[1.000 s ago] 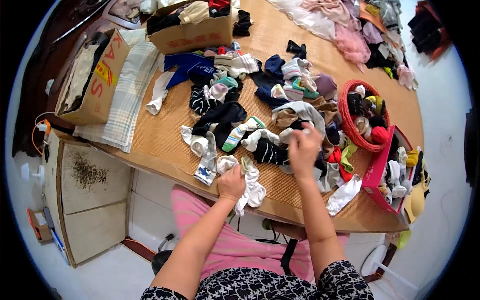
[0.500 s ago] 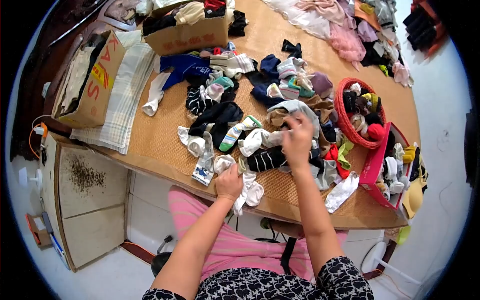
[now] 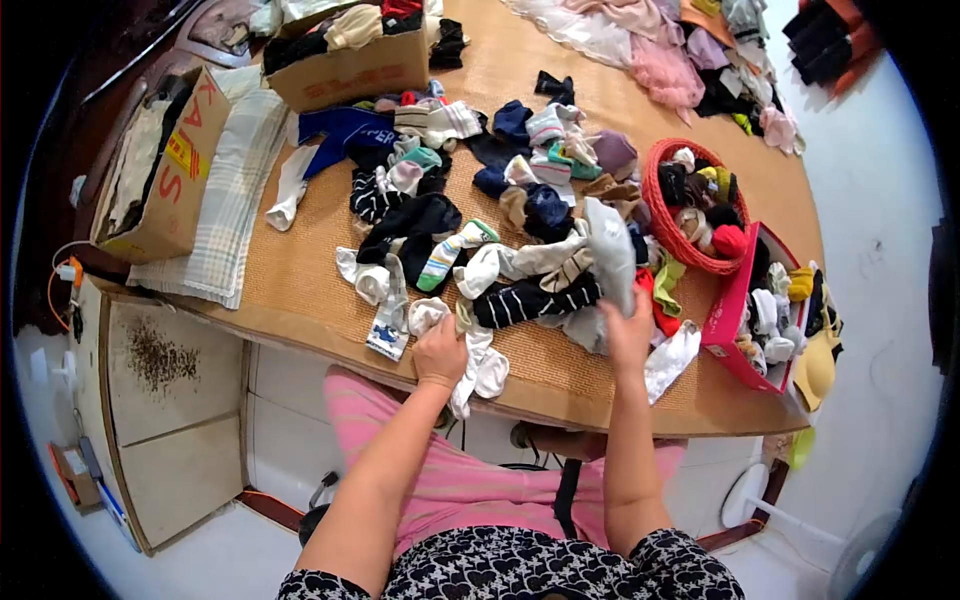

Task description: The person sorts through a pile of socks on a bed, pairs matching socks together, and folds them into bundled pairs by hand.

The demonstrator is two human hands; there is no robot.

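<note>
My left hand is closed on a white sock at the table's front edge. My right hand grips the lower end of a grey sock, which is lifted over the pile and blurred by motion. Just left of that sock lies a black sock with white stripes. A colourful striped sock and a white sock with a blue picture lie to the left of it. A white sock rests right of my right hand.
A red basket and a pink box hold socks at the right. Two cardboard boxes of clothes stand at the left and back. Pink and white clothes lie at the far right.
My right hand has taken hold of the grey sock from the pile and raised it. My left hand stays on the white sock. The whole view has shifted a little.
</note>
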